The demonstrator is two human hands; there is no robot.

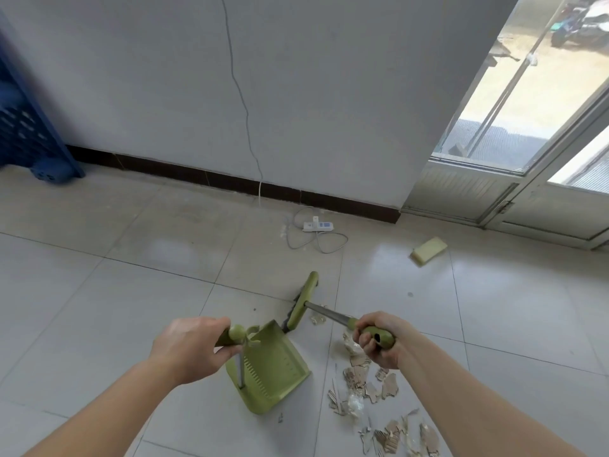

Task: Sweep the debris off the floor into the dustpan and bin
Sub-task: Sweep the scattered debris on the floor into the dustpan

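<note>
Sweeping step: the left hand's (192,347) grip is clamped on the dustpan (273,374) handle, the right hand's (379,341) on the broom (304,301); cardboard debris (359,377) lies on the floor (99,291) just beside the pan (to its right), so next the bristles must drag it panward

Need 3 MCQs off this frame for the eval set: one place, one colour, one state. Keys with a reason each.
1. Where do the cardboard scraps lie relative to the green dustpan?
A. Inside it
B. To its right
C. To its left

2. What colour is the sponge?
A. Yellow
B. Red
C. Black

3. What is the right hand doing?
A. Hanging open
B. Gripping the broom handle
C. Holding the sponge

Key:
1 B: the scraps lie past the pan's right edge, and none show inside it.
2 A: the block is pale yellow.
3 B: its fingers curl round the handle's green grip.
</note>
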